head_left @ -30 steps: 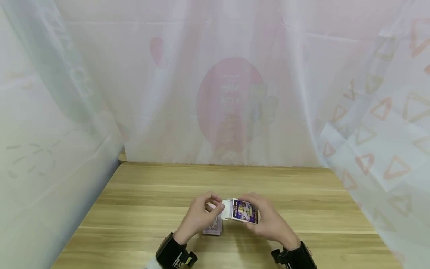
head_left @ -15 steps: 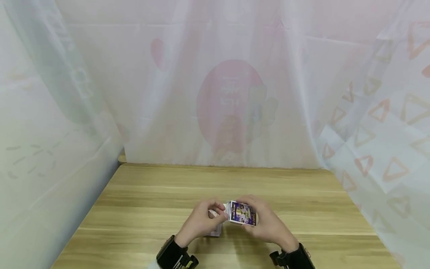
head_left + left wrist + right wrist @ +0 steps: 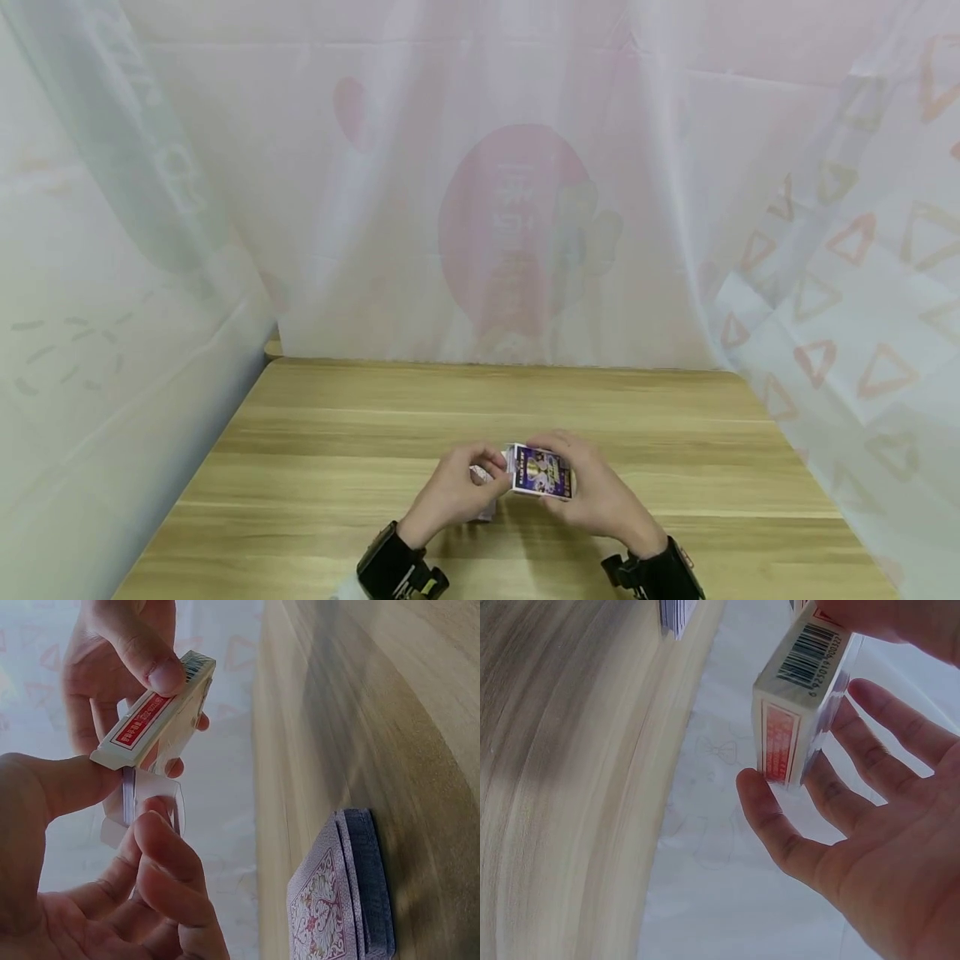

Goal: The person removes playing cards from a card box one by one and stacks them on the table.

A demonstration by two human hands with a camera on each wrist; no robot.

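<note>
Where sheer curtains (image 3: 525, 208) hang, wooden table (image 3: 315, 450) stands.

Head view: high, looking forward and down across the wooden counter (image 3: 337, 433) toward draped sheeting; both hands small, low centre. Left wrist view: very near, rolled sideways so the counter stands at right; looks past the left hand (image 3: 97, 885) at the card box (image 3: 154, 720) and the card deck (image 3: 341, 892). Right wrist view: very near, also rolled, counter at left. All three share the box; the deck edge shows top left in the right wrist view.
</note>
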